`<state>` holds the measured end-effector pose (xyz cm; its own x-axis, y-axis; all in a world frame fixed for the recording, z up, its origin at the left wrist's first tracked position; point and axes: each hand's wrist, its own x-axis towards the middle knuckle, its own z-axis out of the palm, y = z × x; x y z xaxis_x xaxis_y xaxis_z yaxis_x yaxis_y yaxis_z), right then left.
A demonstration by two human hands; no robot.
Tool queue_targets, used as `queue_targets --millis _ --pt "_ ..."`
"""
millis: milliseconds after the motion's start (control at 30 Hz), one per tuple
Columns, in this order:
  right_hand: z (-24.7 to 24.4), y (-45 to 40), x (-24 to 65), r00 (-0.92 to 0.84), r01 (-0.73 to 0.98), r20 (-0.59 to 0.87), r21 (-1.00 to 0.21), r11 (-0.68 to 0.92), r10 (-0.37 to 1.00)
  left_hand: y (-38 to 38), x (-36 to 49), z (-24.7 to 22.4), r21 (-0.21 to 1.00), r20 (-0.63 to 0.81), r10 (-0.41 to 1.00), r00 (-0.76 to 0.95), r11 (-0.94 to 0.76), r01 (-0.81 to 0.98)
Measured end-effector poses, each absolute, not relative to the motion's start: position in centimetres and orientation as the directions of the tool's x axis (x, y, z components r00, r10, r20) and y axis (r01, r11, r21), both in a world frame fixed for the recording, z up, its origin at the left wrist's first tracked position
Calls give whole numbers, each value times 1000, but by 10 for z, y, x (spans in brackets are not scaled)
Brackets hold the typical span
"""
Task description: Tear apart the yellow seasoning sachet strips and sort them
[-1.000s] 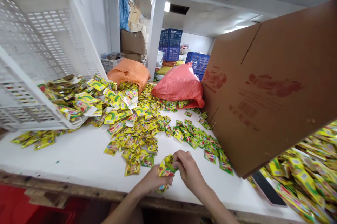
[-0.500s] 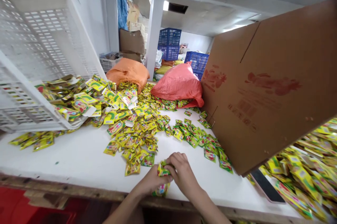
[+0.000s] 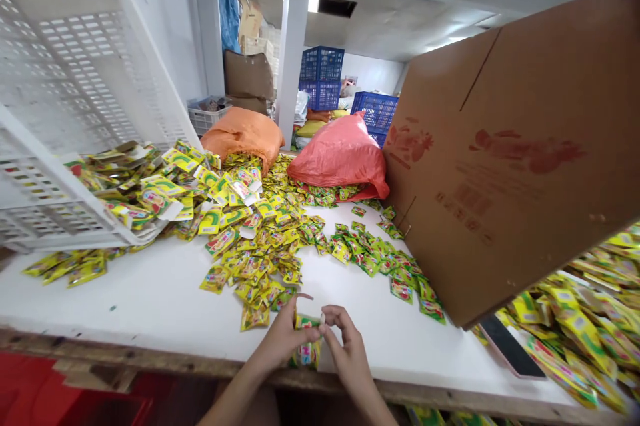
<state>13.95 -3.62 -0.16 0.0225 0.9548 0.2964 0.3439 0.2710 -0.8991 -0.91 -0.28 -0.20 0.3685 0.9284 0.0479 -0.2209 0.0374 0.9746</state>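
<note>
Near the table's front edge, my left hand (image 3: 284, 336) is closed on a yellow-green packet (image 3: 306, 351), its thumb across the upper part. My right hand (image 3: 345, 339) is beside it, thumb and fingertips pinched at a small pale edge, which looks like part of the same packaging. Just beyond my left hand lie yellow packets (image 3: 254, 316) at the near end of a large heap. Green packets (image 3: 370, 259) form a band from the middle toward the right. The lower end of the held packaging is close to the white tabletop (image 3: 200, 333).
A tipped white crate (image 3: 100, 206) spills flat yellow boxes at left. Orange (image 3: 245, 136) and red (image 3: 343, 153) sacks stand at the back. A big cardboard box (image 3: 500, 166) leans at right, with a phone (image 3: 513, 346) and more yellow packaging (image 3: 575, 326) beside it.
My right hand has moved slightly lower and away from my left hand, its fingers now at the packaging's right edge. More of the yellow-green packet shows below my left thumb.
</note>
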Motion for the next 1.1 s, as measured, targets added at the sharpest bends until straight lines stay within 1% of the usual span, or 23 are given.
queue_targets --millis 100,200,267,367,467,567,633,667,733,833,967,1100 --pt "-5 -35 136 75 285 271 -928 239 960 -13 -14 -5 978 39 974 225 9 -208" --pt "-3 -32 136 70 275 280 -928 251 957 -22 -19 -7 991 63 991 121 -48 -124" --pt "0 -31 137 10 280 293 -919 278 956 -25 -22 -6 994 87 987 139 -77 -72" --pt "6 -28 139 -89 278 298 -909 311 951 -24 -24 -1 992 123 970 212 -119 -31" --pt "9 -26 140 -105 302 318 -893 335 942 -20 -24 1 989 144 952 269 -147 -6" --pt "5 -26 141 -14 318 333 -892 320 943 -16 -22 -1 985 172 961 214 -166 -49" --pt "2 -28 142 49 313 334 -900 303 941 -15 -22 -3 982 187 960 209 -175 -73" --pt "2 -29 142 44 311 340 -898 311 939 -16 -22 -3 980 198 955 222 -188 -64" --pt "4 -33 142 -37 312 360 -882 353 932 -18 -24 -1 972 229 941 248 -234 -8" --pt "10 -38 140 -119 315 370 -866 388 922 -23 -26 5 954 271 941 204 -291 75" --pt "17 -42 134 -59 329 354 -876 353 933 -28 -24 9 948 272 952 143 -291 131" --pt "23 -38 131 -40 367 331 -873 322 943 -24 -21 12 955 227 966 126 -246 165"
